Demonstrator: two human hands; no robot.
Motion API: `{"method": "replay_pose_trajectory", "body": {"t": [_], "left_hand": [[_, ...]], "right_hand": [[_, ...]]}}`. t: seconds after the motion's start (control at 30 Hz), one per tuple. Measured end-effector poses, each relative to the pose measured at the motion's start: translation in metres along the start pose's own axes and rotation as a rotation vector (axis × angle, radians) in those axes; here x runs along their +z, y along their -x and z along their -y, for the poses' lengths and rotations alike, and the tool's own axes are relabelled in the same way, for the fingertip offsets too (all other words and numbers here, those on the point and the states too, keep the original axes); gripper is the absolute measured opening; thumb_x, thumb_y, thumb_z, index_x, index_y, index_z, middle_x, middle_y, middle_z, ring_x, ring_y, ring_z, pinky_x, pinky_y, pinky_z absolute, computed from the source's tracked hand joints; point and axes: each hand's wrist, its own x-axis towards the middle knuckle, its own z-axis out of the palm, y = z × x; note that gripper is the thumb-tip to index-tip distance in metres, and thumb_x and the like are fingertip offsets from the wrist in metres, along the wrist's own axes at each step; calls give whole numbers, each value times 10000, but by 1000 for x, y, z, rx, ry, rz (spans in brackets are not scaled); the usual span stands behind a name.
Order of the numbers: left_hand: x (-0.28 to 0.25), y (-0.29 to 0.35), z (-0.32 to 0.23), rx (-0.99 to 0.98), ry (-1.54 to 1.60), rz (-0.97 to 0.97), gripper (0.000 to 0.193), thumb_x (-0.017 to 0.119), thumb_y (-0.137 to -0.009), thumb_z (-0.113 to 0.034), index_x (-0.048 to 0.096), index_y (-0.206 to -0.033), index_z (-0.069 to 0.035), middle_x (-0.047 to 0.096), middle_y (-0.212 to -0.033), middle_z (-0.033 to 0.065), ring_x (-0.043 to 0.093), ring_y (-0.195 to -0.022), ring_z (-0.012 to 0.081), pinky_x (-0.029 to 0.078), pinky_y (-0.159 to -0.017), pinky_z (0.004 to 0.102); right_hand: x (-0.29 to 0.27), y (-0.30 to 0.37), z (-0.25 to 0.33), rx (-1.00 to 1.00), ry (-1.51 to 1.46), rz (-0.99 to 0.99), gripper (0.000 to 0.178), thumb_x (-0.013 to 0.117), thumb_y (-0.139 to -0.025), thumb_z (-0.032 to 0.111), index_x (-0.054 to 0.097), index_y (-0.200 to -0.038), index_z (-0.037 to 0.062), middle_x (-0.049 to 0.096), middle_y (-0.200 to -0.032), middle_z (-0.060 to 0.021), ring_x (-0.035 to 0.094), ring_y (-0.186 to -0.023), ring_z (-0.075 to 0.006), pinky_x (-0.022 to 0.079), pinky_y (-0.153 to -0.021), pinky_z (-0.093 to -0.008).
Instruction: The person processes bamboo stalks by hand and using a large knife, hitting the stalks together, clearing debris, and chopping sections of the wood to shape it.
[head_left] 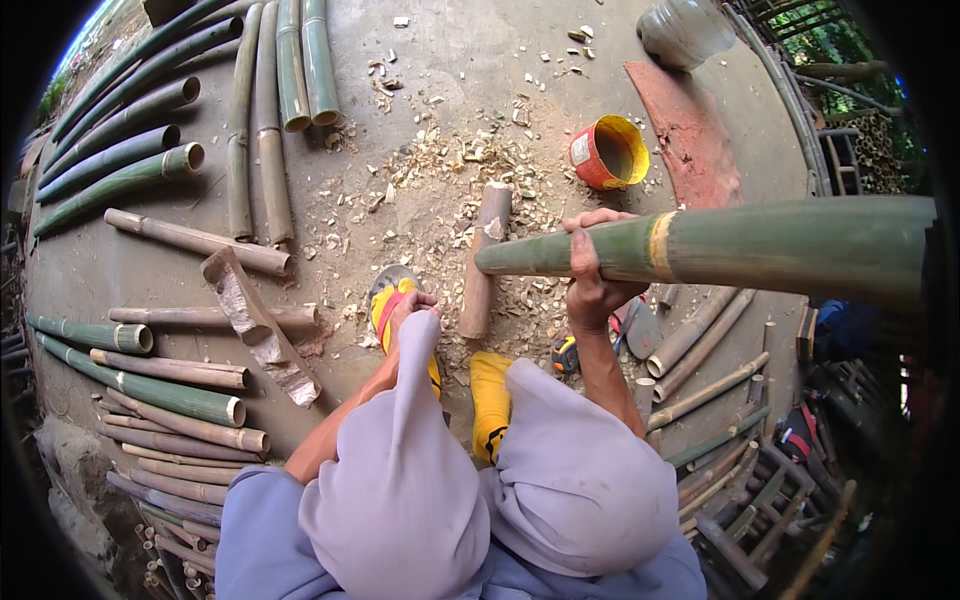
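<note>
My right hand (592, 272) is wrapped round a thick green bamboo pole (790, 245) with a pale ring at its joint. The pole runs out to the right edge, and its left end lies over a short round log (487, 265) on the ground. Closed at the peak of the pulled-up trouser cloth (418, 345), my left hand (412, 303) seems to pinch it. Beneath that hand is a foot in a yellow sock and sandal (383, 300); the other yellow sock (490, 395) shows between my knees.
Pale wood chips (460, 155) litter the ground ahead. A red and yellow bucket (608, 153), a red flat piece (690, 140) and a clear jug (685, 32) stand or lie far right. Bamboo poles (125, 180) lie leftward, near a notched timber (260, 325). A tape measure (566, 356) lies right.
</note>
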Motion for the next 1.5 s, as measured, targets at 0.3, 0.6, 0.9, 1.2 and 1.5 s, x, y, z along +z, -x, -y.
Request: {"method": "replay_pose_trajectory", "body": {"t": [0.3, 0.6, 0.9, 1.2, 1.5], "left_hand": [[17, -11, -109, 217, -197, 89, 889, 795, -646, -383, 380, -1340, -15, 516, -1203, 217, 539, -1066, 263, 465, -874, 370], [-55, -37, -72, 350, -573, -505, 773, 755, -619, -344, 434, -1211, 34, 506, -1069, 241, 492, -1025, 382, 409, -892, 462], [-99, -22, -30, 312, -874, -670, 792, 728, -680, -266, 362, -1301, 63, 435, -1195, 268, 404, -1128, 417, 319, -986, 472], [-114, -26, -20, 196, -935, -709, 772, 738, -681, -252, 380, -1280, 80, 451, -1158, 280, 432, -1085, 425, 336, -960, 480], [-134, -26, -9, 215, -834, -703, 750, 735, -674, -214, 391, -1275, 73, 461, -1187, 262, 432, -1127, 395, 331, -987, 450]], "right_hand": [[7, -65, 35, 67, -198, -55, 301, 622, -802, 182, 468, -955, -25, 591, -806, -151, 598, -752, -263, 508, -732, -390], [-32, -15, -87, 593, -394, -343, 381, 661, -832, 260, 525, -1082, 6, 604, -947, -104, 614, -876, -228, 512, -792, -380], [-29, 64, -205, 1048, -454, -405, 370, 721, -767, 248, 529, -1009, 44, 557, -918, -72, 573, -832, -198, 539, -690, -450], [-12, 72, -221, 1163, -79, -330, 621, 738, -747, 399, 555, -1054, -109, 548, -1069, -283, 595, -986, -368, 497, -854, -593], [-33, 52, -194, 1244, 100, 157, 237, 644, -862, 188, 536, -885, -22, 588, -720, -117, 649, -646, -176, 567, -427, -275]]}}
